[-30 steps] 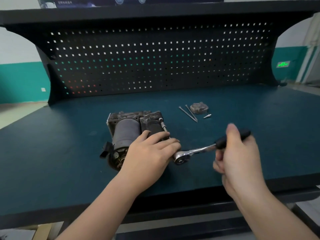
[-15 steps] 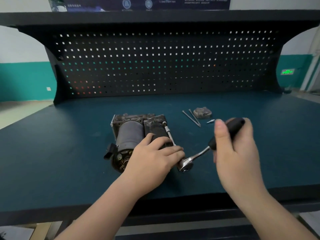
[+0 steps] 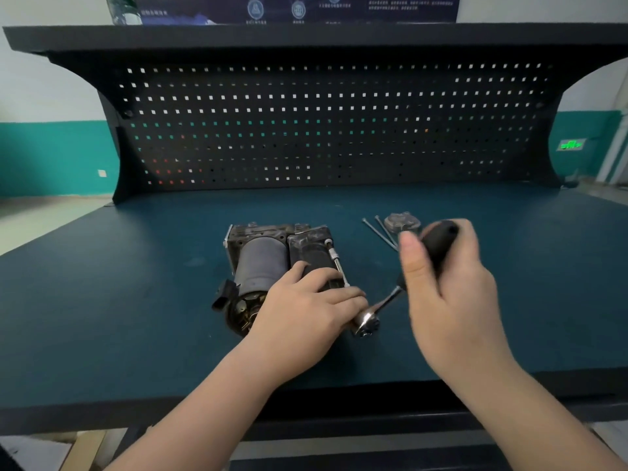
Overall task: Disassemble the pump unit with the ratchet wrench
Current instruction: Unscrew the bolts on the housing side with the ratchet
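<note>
Gripping the black handle of the ratchet wrench (image 3: 390,300), the right hand (image 3: 448,294) has its fingers curled round it and the thumb up along the side, while the wrench head sits low at the near right corner of the pump unit (image 3: 272,263). The left hand (image 3: 306,311) lies on the pump's near end with fingers fairly straight, pressing down. The pump rests mid-bench on the dark work surface (image 3: 136,317), with two long bolts (image 3: 380,232) and a small metal cover (image 3: 402,222) lying behind the right hand.
</note>
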`<action>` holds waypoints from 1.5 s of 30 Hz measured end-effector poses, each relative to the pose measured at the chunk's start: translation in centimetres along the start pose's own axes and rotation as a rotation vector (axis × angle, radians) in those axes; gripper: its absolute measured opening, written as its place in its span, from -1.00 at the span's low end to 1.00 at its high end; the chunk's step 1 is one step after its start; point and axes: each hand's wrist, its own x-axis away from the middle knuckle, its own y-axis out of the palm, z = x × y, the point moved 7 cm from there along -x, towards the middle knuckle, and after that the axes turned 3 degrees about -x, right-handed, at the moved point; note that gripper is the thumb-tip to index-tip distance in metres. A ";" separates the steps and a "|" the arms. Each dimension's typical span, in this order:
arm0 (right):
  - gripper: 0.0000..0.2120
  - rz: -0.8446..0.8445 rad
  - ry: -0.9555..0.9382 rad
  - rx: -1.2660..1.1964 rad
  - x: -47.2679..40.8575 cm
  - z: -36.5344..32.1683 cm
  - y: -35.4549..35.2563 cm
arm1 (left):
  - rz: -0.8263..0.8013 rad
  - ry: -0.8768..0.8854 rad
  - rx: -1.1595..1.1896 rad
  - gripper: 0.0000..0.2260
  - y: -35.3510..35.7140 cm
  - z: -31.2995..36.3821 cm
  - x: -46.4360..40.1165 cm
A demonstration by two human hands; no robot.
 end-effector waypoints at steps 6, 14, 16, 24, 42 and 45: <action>-0.68 0.304 0.931 -0.781 3.6 9.8 0.8 | 0.055 -0.076 0.036 -0.88 -0.3 -0.1 -0.5; -0.70 -0.128 -0.090 0.046 -0.2 -0.9 0.4 | -0.062 -0.004 0.000 -0.82 0.2 -0.1 -0.1; -0.71 -0.095 -0.095 0.062 -0.1 -1.0 0.8 | -0.014 -0.004 -0.012 -0.87 0.1 -0.1 0.0; -0.69 0.277 0.954 -0.766 4.0 9.7 0.9 | 0.010 -0.055 0.046 -0.86 -0.3 -0.1 -0.2; -0.69 0.273 0.767 -0.747 3.6 8.2 0.7 | -0.374 0.072 0.058 -0.87 -0.2 -1.1 -1.8; -0.71 0.126 0.377 -0.493 1.1 4.3 -0.3 | -0.495 0.125 0.136 -0.78 0.5 -2.0 -2.4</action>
